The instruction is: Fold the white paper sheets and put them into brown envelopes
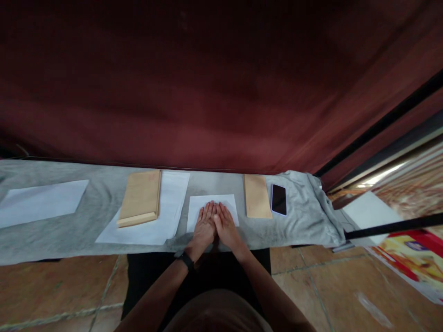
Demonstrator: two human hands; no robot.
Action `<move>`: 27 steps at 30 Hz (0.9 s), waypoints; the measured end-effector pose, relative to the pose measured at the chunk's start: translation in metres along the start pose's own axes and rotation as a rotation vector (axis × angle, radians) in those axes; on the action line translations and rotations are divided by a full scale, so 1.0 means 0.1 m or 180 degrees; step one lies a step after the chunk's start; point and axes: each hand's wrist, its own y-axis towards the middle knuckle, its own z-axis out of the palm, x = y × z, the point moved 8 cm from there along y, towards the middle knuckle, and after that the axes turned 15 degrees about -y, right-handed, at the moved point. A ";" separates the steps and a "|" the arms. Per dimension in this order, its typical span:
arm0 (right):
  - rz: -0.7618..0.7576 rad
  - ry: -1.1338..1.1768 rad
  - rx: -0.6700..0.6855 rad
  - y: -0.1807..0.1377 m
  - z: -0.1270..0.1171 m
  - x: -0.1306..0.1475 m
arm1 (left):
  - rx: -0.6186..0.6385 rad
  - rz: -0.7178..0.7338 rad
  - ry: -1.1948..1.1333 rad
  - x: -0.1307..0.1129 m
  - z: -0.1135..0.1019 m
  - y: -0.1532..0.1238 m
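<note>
A small white sheet of paper (pixel 194 210), perhaps folded, lies on the grey cloth right in front of me. My left hand (pixel 205 225) rests flat on it, fingers stretched out and pointing away from me. Beside it, my right hand (pixel 225 224) also lies flat on the paper, its thumb side touching the left hand. Both hands cover the middle of the sheet. Neither one grips anything.
Left stands a stack of brown envelopes (pixel 140 196) on white sheets (pixel 175 198); farther left lies another white sheet (pixel 44 203). To the right are one brown envelope (pixel 258 196) and a phone (pixel 278 199). A dark red curtain (pixel 207 115) hangs behind the cloth-covered table (pixel 221 182).
</note>
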 end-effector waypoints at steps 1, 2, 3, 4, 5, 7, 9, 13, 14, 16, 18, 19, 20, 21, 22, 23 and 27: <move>-0.0089 -0.0176 0.0063 0.05 0.05 0.03 | 0.0027 -0.0007 0.0077 0.01 0.02 0.00; -0.0154 -0.0330 0.0093 0.09 0.09 0.04 | 0.0036 -0.0020 0.0136 0.03 0.03 0.00; -0.0192 -0.0460 0.0094 0.11 0.11 0.04 | 0.0031 -0.0030 0.0169 0.06 0.02 0.00; -0.0209 -0.0566 0.0071 0.13 0.12 0.03 | 0.0012 -0.0036 0.0176 0.08 -0.01 0.00; -0.0220 -0.0650 0.0035 0.13 0.12 0.01 | -0.0018 -0.0037 0.0163 0.10 -0.04 0.00; -0.0233 -0.0769 -0.0057 0.13 0.10 -0.03 | -0.0087 -0.0046 0.0109 0.13 -0.11 0.00; -0.0228 -0.0846 -0.0143 0.12 0.07 -0.08 | -0.0149 -0.0077 0.0041 0.17 -0.18 0.00; -0.0092 -0.0936 -0.0245 0.12 0.05 -0.18 | -0.0299 -0.0212 -0.0116 0.26 -0.27 -0.01; -0.0053 -0.0949 -0.0265 0.12 0.05 -0.21 | -0.0354 -0.0248 -0.0161 0.29 -0.28 -0.01; 0.0017 -0.0969 -0.0310 0.11 0.04 -0.27 | -0.0480 -0.0299 -0.0261 0.34 -0.32 -0.03; 0.0072 -0.0988 -0.0355 0.09 0.02 -0.32 | -0.0615 -0.0340 -0.0350 0.38 -0.35 -0.04; 0.0094 -0.0999 -0.0372 0.08 0.02 -0.34 | -0.0671 -0.0362 -0.0377 0.40 -0.37 -0.05; 0.0114 -0.1012 -0.0383 0.07 0.02 -0.36 | -0.0716 -0.0394 -0.0389 0.41 -0.38 -0.06; 0.0132 -0.1026 -0.0390 0.06 0.01 -0.38 | -0.0750 -0.0434 -0.0387 0.43 -0.39 -0.07; 0.0151 -0.1039 -0.0395 0.04 0.01 -0.40 | -0.0773 -0.0476 -0.0379 0.44 -0.40 -0.08; 0.0170 -0.1050 -0.0400 0.03 0.00 -0.41 | -0.0785 -0.0515 -0.0366 0.45 -0.41 -0.08; 0.0237 -0.1036 -0.0457 -0.03 -0.03 -0.44 | -0.0823 -0.0589 -0.0304 0.48 -0.44 -0.12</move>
